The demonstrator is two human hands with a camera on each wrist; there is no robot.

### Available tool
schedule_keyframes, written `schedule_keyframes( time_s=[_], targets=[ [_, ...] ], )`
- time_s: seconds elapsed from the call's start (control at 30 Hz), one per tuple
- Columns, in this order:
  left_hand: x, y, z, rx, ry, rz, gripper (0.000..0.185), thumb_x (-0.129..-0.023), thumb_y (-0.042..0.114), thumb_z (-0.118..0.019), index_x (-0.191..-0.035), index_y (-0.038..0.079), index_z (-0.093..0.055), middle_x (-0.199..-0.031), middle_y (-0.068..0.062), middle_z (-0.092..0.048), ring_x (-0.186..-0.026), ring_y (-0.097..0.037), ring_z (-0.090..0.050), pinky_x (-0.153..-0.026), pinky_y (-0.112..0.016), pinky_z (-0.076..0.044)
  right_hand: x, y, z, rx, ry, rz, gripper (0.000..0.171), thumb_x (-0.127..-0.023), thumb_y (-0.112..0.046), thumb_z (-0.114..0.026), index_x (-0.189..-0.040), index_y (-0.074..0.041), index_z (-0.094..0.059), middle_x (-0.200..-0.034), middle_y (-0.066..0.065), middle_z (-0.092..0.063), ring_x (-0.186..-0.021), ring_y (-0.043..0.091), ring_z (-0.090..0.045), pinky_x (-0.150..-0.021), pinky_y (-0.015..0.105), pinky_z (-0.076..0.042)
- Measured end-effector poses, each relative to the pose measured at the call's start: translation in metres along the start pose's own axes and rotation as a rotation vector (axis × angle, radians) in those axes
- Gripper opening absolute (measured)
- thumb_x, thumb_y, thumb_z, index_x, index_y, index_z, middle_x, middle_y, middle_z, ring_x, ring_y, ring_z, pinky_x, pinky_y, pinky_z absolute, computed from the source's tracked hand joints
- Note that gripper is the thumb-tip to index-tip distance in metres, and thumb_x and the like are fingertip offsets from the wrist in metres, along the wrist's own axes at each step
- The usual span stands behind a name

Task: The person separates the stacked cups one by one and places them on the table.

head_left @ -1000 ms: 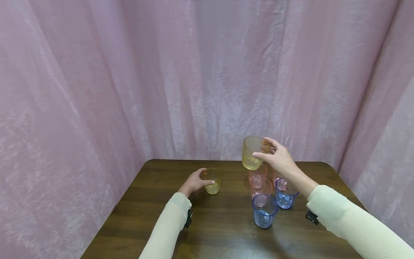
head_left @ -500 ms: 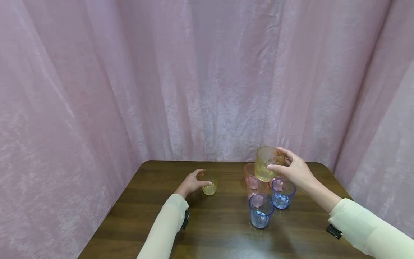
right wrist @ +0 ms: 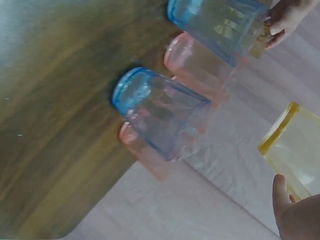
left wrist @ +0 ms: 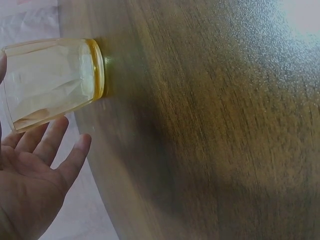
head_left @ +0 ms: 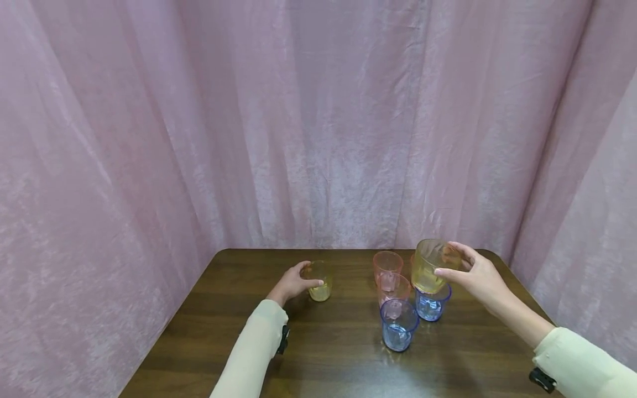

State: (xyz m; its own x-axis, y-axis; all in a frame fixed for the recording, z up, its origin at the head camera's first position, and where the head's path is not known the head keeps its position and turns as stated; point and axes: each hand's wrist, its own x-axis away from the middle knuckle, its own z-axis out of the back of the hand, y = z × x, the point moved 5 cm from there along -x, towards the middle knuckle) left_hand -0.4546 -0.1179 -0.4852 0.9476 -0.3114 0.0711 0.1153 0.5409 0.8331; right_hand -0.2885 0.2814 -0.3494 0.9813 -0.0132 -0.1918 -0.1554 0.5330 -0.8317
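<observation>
On the left part of the table, a see-through yellow cup (head_left: 322, 292) stands upright, with my left hand (head_left: 292, 283) around its side, thumb in front. The left wrist view shows this cup (left wrist: 55, 75) with its base at the wood. Raised at the right, a second yellow cup (head_left: 427, 272) is gripped by my right hand (head_left: 480, 279) between thumb and fingers. In the head view it overlaps the rear blue cup (head_left: 430, 309) and hides most of a pink cup behind. The right wrist view has the raised cup (right wrist: 300, 150) apart from the standing cups.
Nearer to me stands another blue cup (head_left: 397, 335). Behind it, two pink cups (head_left: 392, 288) line up toward the back edge. The brown wooden table (head_left: 239, 309) has rounded far corners, and a pink curtain (head_left: 318, 138) hangs behind it.
My right hand has carried its yellow cup rightward and lower, from over the pink cups to over the rear blue cup. The left hand keeps its hold on the standing yellow cup.
</observation>
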Motion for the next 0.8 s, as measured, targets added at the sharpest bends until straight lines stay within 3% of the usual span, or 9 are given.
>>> schedule_keyframes(
  time_s=[0.07,0.17,0.33,0.4,0.57,0.63,0.7,0.8],
  targets=[
    [0.0,0.0,0.0,0.001,-0.001,0.003,0.083,-0.086,0.037,-0.079,-0.153,0.014,-0.036,-0.148,-0.012,-0.048,-0.139,-0.037,-0.038,-0.107,-0.055,-0.039,0.003,0.005,0.003,0.004,0.008,0.007,0.085,-0.09,-0.033,-0.075,-0.154,0.0,-0.028,-0.149,0.022,-0.044,-0.136,0.04,-0.041,-0.099,0.028,-0.046],
    [0.001,0.001,0.0,-0.007,-0.003,0.003,0.082,-0.086,0.037,-0.079,-0.153,0.014,-0.037,-0.147,-0.012,-0.049,-0.139,-0.037,-0.039,-0.107,-0.055,-0.038,0.008,0.011,0.005,0.003,0.021,0.017,0.082,-0.091,-0.032,-0.074,-0.152,0.0,-0.031,-0.145,0.021,-0.049,-0.135,0.038,-0.043,-0.087,0.01,-0.042],
    [0.002,0.002,0.002,-0.021,-0.003,0.003,0.081,-0.086,0.037,-0.078,-0.152,0.014,-0.038,-0.146,-0.013,-0.049,-0.139,-0.038,-0.038,-0.107,-0.056,-0.038,0.016,0.021,0.006,-0.004,0.017,0.028,0.079,-0.091,-0.032,-0.074,-0.152,-0.001,-0.033,-0.141,0.02,-0.052,-0.126,0.013,-0.05,-0.083,0.008,-0.042],
    [0.001,0.001,0.002,-0.022,-0.001,0.007,0.081,-0.086,0.038,-0.079,-0.152,0.014,-0.038,-0.146,-0.013,-0.049,-0.139,-0.038,-0.038,-0.107,-0.056,-0.037,0.018,0.024,0.006,-0.008,0.008,0.033,0.079,-0.091,-0.031,-0.074,-0.152,-0.001,-0.033,-0.141,0.02,-0.052,-0.124,0.011,-0.052,-0.083,0.01,-0.044],
    [0.0,0.0,0.001,-0.024,0.001,0.017,0.081,-0.086,0.038,-0.078,-0.152,0.015,-0.038,-0.147,-0.011,-0.049,-0.14,-0.037,-0.037,-0.109,-0.056,-0.035,0.023,0.035,0.003,-0.012,-0.028,0.039,0.081,-0.091,-0.029,-0.074,-0.153,-0.001,-0.029,-0.143,0.022,-0.049,-0.133,0.038,-0.045,-0.086,0.014,-0.045],
    [0.0,0.0,0.001,-0.018,0.004,0.02,0.081,-0.086,0.038,-0.078,-0.152,0.015,-0.038,-0.147,-0.011,-0.049,-0.14,-0.037,-0.036,-0.11,-0.056,-0.034,0.024,0.041,0.002,-0.012,-0.047,0.042,0.081,-0.092,-0.028,-0.073,-0.153,0.0,-0.028,-0.144,0.023,-0.047,-0.135,0.045,-0.04,-0.095,0.026,-0.048],
    [0.0,0.0,0.001,-0.013,0.004,0.017,0.081,-0.086,0.037,-0.078,-0.153,0.014,-0.037,-0.147,-0.011,-0.049,-0.14,-0.037,-0.036,-0.11,-0.056,-0.034,0.025,0.047,0.001,-0.024,-0.066,0.047,0.081,-0.092,-0.026,-0.073,-0.153,0.001,-0.027,-0.146,0.024,-0.044,-0.137,0.049,-0.035,-0.103,0.03,-0.044],
    [-0.001,0.0,0.0,-0.007,0.005,0.012,0.082,-0.086,0.036,-0.079,-0.153,0.012,-0.037,-0.147,-0.012,-0.049,-0.14,-0.038,-0.037,-0.109,-0.056,-0.035,0.028,0.055,-0.001,-0.053,-0.09,0.04,0.082,-0.092,-0.024,-0.073,-0.153,0.001,-0.026,-0.15,0.026,-0.039,-0.14,0.052,-0.024,-0.108,0.018,-0.033]
  ],
)
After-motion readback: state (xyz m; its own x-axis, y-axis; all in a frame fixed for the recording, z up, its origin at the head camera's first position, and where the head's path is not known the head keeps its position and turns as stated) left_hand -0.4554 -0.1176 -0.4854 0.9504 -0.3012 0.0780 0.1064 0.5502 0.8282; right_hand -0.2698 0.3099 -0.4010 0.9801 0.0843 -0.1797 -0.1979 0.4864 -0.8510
